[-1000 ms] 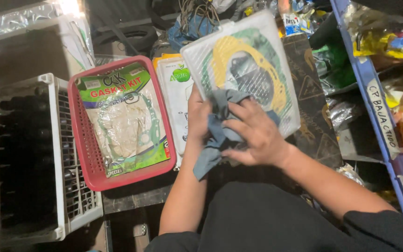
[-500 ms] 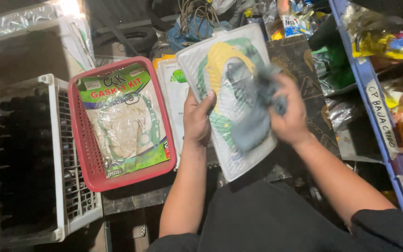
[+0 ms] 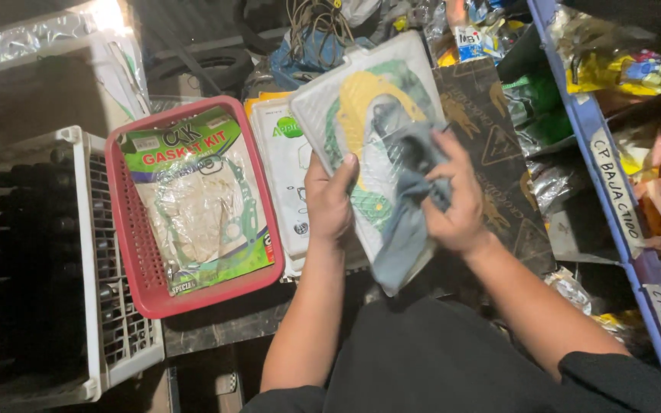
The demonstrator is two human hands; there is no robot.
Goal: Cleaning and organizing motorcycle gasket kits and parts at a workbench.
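My left hand (image 3: 329, 200) grips the left edge of a flat clear packet (image 3: 361, 99) with a green and yellow printed card inside, held tilted up in front of me. My right hand (image 3: 453, 200) presses a grey-blue cloth (image 3: 401, 237) against the packet's face; the cloth hangs down past the packet's lower edge. Behind the packet lies a white packet (image 3: 284, 164) with a green mark, partly hidden by my left hand.
A red plastic basket (image 3: 141, 264) at the left holds another green-printed packet (image 3: 196, 199). Left of it stands a white slatted crate (image 3: 105, 306) of dark parts. A blue shelf upright (image 3: 613, 191) with packed goods runs along the right. Cables and bags pile at the back.
The packet has been lifted and tilted up from lying flat. My right hand with the cloth moved up over the packet's face, then slightly back down its right side.
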